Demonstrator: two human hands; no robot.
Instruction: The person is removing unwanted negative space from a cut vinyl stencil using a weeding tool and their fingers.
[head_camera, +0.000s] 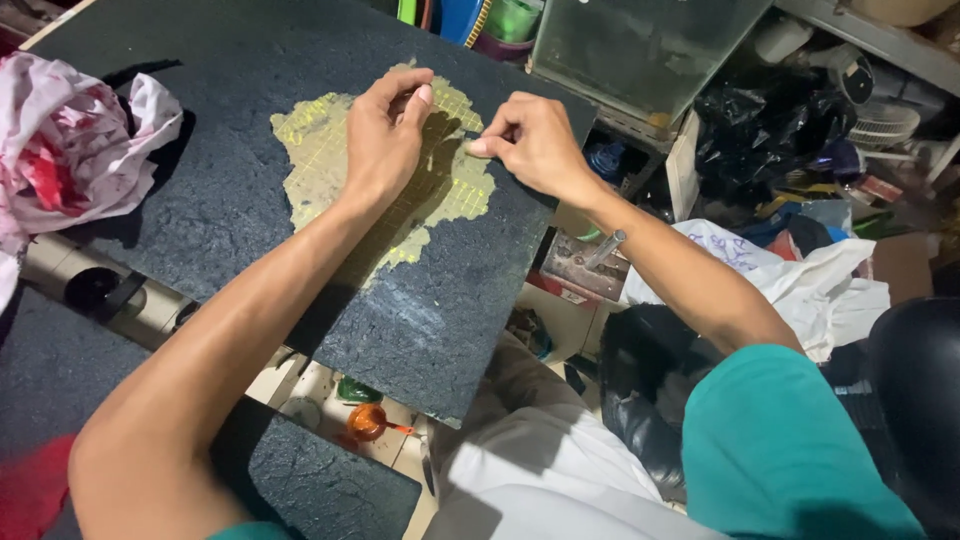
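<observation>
Both hands rest on the yellow gridded patch (330, 150) in the middle of the dark board (220, 200). The left hand (385, 140) lies curled over it; the right hand (535, 145) has its fingers (480, 146) pinched narrow at the patch's edge. A stained rag (70, 150) lies well left, a glass tank (640, 45) behind.

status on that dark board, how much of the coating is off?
Done: one yellowish, grid-marked bare patch shows in the middle of the dark rough-coated board. In hand: the left hand presses on the patch, and the right hand pinches at its edge, fingertips closed. Left: most of the board is dark-coated, including the near corner and left side.
</observation>
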